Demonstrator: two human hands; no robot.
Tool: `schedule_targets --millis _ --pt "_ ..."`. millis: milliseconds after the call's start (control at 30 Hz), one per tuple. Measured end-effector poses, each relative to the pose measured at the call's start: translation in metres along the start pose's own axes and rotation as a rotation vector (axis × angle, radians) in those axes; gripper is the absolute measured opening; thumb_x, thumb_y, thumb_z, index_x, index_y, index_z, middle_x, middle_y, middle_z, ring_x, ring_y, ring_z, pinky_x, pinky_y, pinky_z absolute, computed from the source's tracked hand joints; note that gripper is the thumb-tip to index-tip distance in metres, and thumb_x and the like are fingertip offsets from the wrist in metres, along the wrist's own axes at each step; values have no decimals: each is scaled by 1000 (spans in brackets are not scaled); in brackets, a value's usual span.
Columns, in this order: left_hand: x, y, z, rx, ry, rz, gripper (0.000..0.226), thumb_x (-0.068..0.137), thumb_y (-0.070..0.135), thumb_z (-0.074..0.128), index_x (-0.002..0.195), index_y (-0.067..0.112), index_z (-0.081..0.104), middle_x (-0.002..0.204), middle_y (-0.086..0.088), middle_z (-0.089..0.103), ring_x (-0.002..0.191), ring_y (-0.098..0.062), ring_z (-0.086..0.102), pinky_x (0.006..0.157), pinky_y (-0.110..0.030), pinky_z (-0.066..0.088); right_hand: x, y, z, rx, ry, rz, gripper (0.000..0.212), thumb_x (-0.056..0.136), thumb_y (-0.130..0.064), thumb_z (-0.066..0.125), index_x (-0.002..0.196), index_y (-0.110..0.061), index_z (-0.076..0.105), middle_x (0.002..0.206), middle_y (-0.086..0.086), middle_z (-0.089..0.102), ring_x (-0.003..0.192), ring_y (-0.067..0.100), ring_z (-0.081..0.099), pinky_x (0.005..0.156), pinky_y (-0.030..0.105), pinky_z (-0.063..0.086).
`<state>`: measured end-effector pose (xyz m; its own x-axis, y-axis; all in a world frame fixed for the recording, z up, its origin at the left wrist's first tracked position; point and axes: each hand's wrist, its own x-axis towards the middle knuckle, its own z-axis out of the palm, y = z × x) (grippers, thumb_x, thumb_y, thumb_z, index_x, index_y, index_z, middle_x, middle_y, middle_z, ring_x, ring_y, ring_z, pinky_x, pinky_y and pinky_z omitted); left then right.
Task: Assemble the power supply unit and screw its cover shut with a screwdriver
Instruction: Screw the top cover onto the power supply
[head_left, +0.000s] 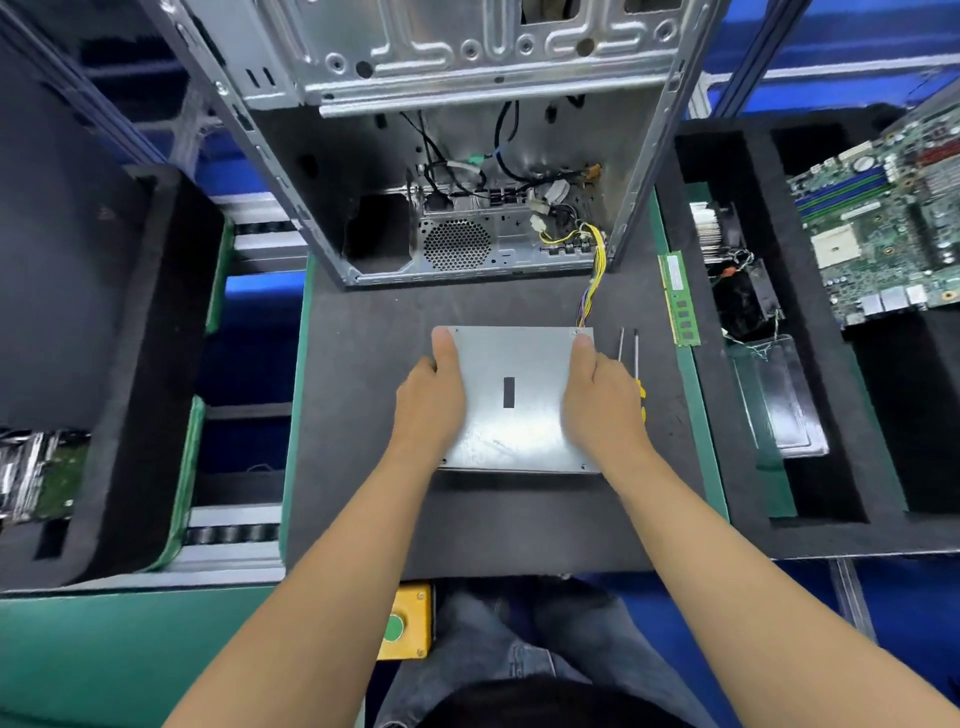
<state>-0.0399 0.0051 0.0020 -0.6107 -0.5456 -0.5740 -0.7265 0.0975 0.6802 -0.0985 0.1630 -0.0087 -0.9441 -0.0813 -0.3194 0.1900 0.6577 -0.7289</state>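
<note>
the left hand (431, 402) and right hand (597, 400) clasp the cover (514, 400) from its two sides: each thumb lies straight along the top, tip near a far corner, while the other fingers drop over the side edges out of sight, so how they curl below cannot be told. between the thumbs the sheet lies flat, a dark slot at its middle. under it, presumably, sits the psu body; only the silver top and a thin near edge show. the whole rests on the dark mat (363, 415).

just beyond the right thumb tip a bundle of wires (589, 301) runs from the far corner towards the open case (467, 218). just right of the right hand lie two screwdrivers (635, 358), shafts pointing away, yellow grips partly hidden by the hand. farther right lie a ram stick (679, 301) and a motherboard (883, 228) in a foam tray.

the step in hand looks like seating the cover square on the body. next, likely, the right hand lets go and takes a screwdriver, the left steadying the cover; no screws are visible, and corner holes must line up first.
</note>
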Motion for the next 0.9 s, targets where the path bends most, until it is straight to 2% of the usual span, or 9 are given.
schedule_targets --millis 67,167,400,500,567,667,767,833,900 --pt "0 -2 -4 8 -83 6 83 94 73 8 143 21 51 143 0 52 129 -23 47 110 -42 34 0 0 -2 16 -21 7 62 107 -45 18 70 -7 50 81 9 57 88 30 49 77 34 34" --pt "1 -3 -6 44 -124 25 75 99 65 8 141 20 52 143 -3 53 129 -25 48 113 -45 33 0 -2 -2 48 -22 45 65 106 -48 18 83 -2 59 92 13 61 93 32 50 79 34 33" --pt "-2 -12 -4 -25 -34 70 63 102 59 15 105 20 65 111 3 64 121 -30 52 113 -51 34 4 -3 0 -11 -54 68 64 105 -49 17 94 -4 61 98 11 60 98 29 47 83 32 29" --pt "-6 -10 -4 -26 8 114 63 105 54 20 87 9 60 91 3 62 116 -34 53 109 -52 37 3 0 0 -51 -46 83 65 105 -50 16 91 -6 61 88 6 57 95 29 45 78 30 27" --pt "-6 -9 -2 -7 45 148 63 105 52 21 78 5 53 86 0 57 111 -37 52 105 -54 39 3 -1 -1 -101 -31 98 66 105 -51 15 92 -5 62 87 6 56 104 32 44 84 36 34" --pt "-6 -6 0 -9 77 164 55 103 53 17 70 21 45 91 1 56 106 -30 50 98 -44 40 5 -7 -3 -195 -51 95 61 105 -49 18 119 -6 58 127 18 55 125 36 40 107 46 32" --pt "-16 -24 -5 -326 154 189 37 99 53 21 84 36 51 96 12 64 93 -11 58 82 -30 45 2 -19 -8 -360 85 -132 51 104 -36 38 150 -15 34 158 11 25 140 33 23 112 46 19" --pt "-35 -58 -10 -470 190 266 37 97 50 30 117 39 58 120 15 66 109 1 61 97 -24 48 -1 -36 -8 -379 113 -412 50 102 -33 47 147 -16 40 156 7 30 140 29 24 112 44 18" --pt "-50 -98 -12 -308 102 363 49 92 44 49 139 30 51 139 10 59 126 -1 54 108 -20 40 4 -56 2 -451 -26 -618 46 102 -38 48 142 -16 49 151 4 40 137 26 29 112 43 21"
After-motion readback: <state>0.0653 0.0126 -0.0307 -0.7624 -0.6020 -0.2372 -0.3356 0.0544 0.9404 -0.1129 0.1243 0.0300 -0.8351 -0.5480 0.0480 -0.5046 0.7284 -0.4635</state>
